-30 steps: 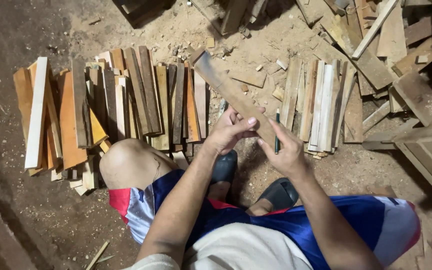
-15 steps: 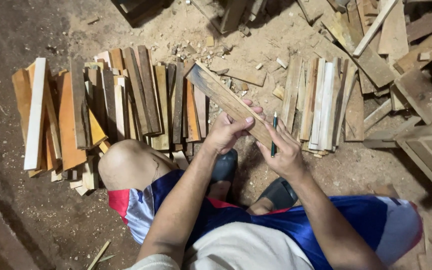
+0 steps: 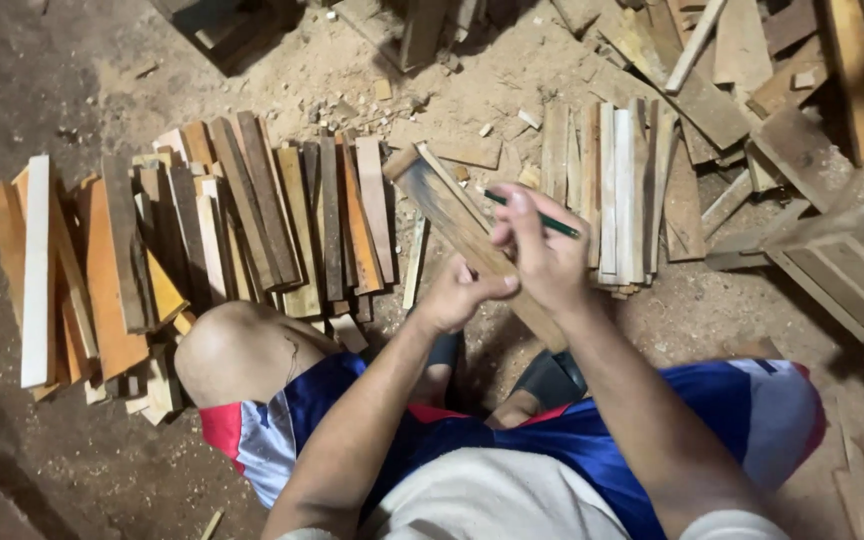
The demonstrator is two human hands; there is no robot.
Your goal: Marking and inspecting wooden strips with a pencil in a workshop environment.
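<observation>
Left hand (image 3: 455, 297) is gripping the wood slat (image 3: 472, 240) from below, angling it up as a steady surface. Right hand (image 3: 542, 255), closed on a green pencil (image 3: 537, 215), is resting on top; tip contact probably, can't confirm.

Warm overhead light, dim shadowed corners

The right hand (image 3: 544, 258) hides the middle of the wooden slat (image 3: 457, 222).
</observation>
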